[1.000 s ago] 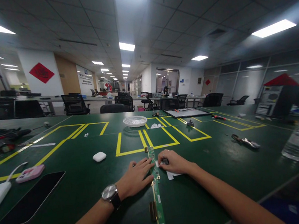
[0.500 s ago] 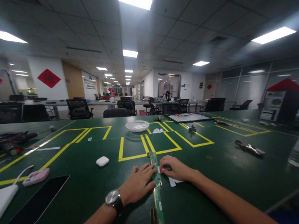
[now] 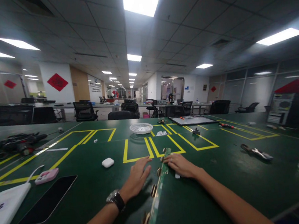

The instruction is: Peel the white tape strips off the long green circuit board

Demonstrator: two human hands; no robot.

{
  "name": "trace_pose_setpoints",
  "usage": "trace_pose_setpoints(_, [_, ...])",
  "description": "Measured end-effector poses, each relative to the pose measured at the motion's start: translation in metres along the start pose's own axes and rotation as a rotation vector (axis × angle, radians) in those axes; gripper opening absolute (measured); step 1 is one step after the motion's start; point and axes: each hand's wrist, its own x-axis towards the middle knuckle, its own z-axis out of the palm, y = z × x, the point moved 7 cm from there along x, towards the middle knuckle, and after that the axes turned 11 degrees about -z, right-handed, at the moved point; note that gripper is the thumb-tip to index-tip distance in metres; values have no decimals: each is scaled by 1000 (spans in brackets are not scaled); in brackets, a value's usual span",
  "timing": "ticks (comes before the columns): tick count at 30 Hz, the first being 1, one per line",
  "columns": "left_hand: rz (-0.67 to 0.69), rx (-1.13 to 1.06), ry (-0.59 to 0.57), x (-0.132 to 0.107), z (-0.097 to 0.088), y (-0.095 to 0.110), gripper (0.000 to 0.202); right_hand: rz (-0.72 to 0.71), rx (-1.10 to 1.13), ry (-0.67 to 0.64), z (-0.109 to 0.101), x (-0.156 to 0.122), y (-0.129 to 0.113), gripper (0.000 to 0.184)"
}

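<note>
Near the front middle of the green desk [image 3: 227, 190], a long narrow circuit strip [image 3: 157, 194] slants from the right hand [image 3: 181, 165] toward the camera, its near end apparently raised off the surface. The right fingers [image 3: 172, 160] close on its far end. The left hand [image 3: 136, 177] lies open and flat just beside it, gripping nothing. A white scrap [image 3: 177, 176] sits under the right hand. The lift looks begun, with the strip low between both hands and not yet set anywhere. An earbud case [image 3: 108, 162] and a phone [image 3: 48, 204] lie to the left.

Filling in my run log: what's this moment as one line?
left hand: open, beside circuit board strip | right hand: fingers gripping its far end | strip: angled across green table | nearby: earbud case
</note>
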Motion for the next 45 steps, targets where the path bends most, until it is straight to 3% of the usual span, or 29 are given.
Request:
trace_pose_setpoints(4, [-17, -25, 72, 3, -11, -8, 41, 460, -204, 12, -13, -38, 66, 43])
trace_pose_setpoints(7, [-12, 28, 79, 3, -12, -11, 41, 711, -318, 9, -20, -62, 86, 46])
trace_pose_setpoints(13, [180, 324, -101, -9, 10, 11, 40, 790, -372, 13, -18, -61, 77, 50])
trace_pose_setpoints(18, [161, 353, -134, -12, 9, 16, 41, 840, -291, -42, -10, -65, 79, 61])
trace_pose_setpoints(21, [152, 353, -133, -12, 7, 16, 40, 850, -240, -86, -4, -68, 82, 70])
trace_pose_setpoints(24, [153, 349, -126, -12, 8, 15, 41, 853, -201, -46, -6, -68, 86, 69])
trace_pose_setpoints(29, [169, 349, -106, -12, 8, 14, 42, 890, -167, 100, -30, -77, 100, 48])
trace_pose_setpoints(33, [180, 368, -90, -12, 8, 15, 41, 903, -200, 126, -49, -89, 106, 37])
trace_pose_setpoints(36, [183, 384, -85, -12, 9, 14, 40, 863, -177, 116, -51, -91, 103, 30])
trace_pose_setpoints(40, [190, 379, -82, -12, 10, 14, 38, 674, -147, 57, -40, -73, 85, 21])
trace_pose_setpoints(45, [193, 397, -58, -11, 10, 13, 35, 290, -96, 4, -28, -36, 33, 21])
